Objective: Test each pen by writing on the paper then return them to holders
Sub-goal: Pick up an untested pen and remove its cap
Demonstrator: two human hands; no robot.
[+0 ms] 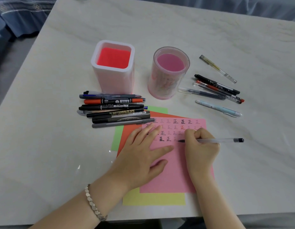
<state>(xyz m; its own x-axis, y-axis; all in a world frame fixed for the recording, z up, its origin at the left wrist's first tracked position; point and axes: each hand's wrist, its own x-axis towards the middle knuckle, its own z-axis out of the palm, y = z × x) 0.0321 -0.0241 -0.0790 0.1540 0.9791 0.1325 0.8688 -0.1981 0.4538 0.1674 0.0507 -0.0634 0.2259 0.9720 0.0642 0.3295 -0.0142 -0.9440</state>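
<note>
My right hand (200, 146) grips a clear pen with a black cap end (222, 140), its tip touching the pink paper (173, 176) at the end of the fourth row of written marks. My left hand (143, 156) lies flat on the pink paper with fingers spread, holding it down. A square white holder (113, 83) and a round clear pink holder (166, 83) stand behind the paper, both with no pens in them. A pile of several markers and pens (113, 109) lies left of the paper. Several more pens (217, 90) lie to the right.
Orange, green and yellow sheets (153, 199) lie under the pink one. The marble table (44, 146) ends close to me at the bottom edge. Blue fabric (16, 19) shows beyond the far left corner.
</note>
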